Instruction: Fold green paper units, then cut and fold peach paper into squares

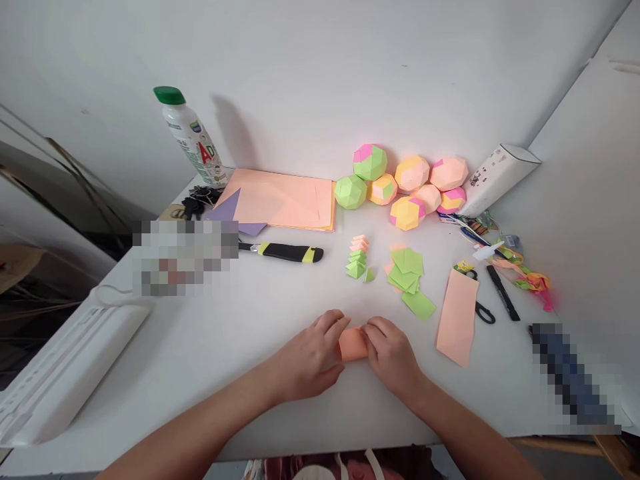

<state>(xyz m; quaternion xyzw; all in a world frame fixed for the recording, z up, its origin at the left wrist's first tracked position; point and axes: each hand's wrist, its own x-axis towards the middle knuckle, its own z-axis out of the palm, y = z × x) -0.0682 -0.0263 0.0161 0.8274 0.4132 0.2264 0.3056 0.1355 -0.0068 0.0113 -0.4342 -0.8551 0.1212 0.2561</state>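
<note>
Close to the table's front edge, a small orange paper piece (354, 344) lies between my two hands. My left hand (316, 353) grips its left side, fingers bent over the paper. At the opposite side, my right hand (393, 353) pinches the upper right corner between thumb and fingers. Beyond them stands a row of small folded paper pieces (357, 257), green in front and peach behind. One loose green folded piece (369, 275) sits beside that row. Flat green paper pieces (407, 268) are heaped to the right, with some peach ones under them.
Several faceted paper balls (370, 162) rest by the wall. Peach sheets (280, 200), a utility knife (291, 253) and a bottle (193, 143) are at left. At right are a peach strip (457, 317) over scissors (485, 312), and a black marker (503, 293).
</note>
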